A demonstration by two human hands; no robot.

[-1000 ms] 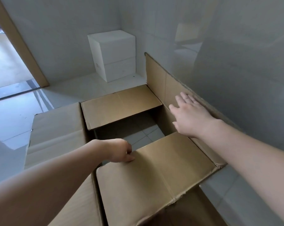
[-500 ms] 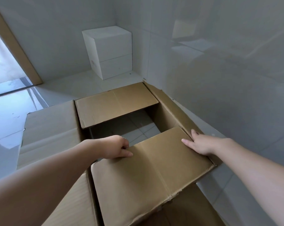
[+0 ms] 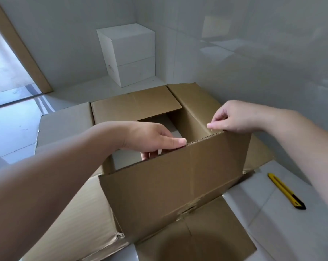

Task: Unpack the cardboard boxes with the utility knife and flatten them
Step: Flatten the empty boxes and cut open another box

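The brown cardboard box [image 3: 159,185] stands open on the white tiled floor [image 3: 263,213], near flap raised. My left hand [image 3: 150,138] and right hand [image 3: 232,117] each have a pinching grip on that flap's top edge. The yellow utility knife [image 3: 285,191] lies on the floor just right of the box.

Open cardboard box [image 3: 168,185] on the floor [image 3: 14,132], centre; utility knife [image 3: 286,191] on the floor to its right; second box [image 3: 129,55] behind, in the corner.

Bare tiled rm: glossy wall tiles [image 3: 253,53], doorway [image 3: 6,59].
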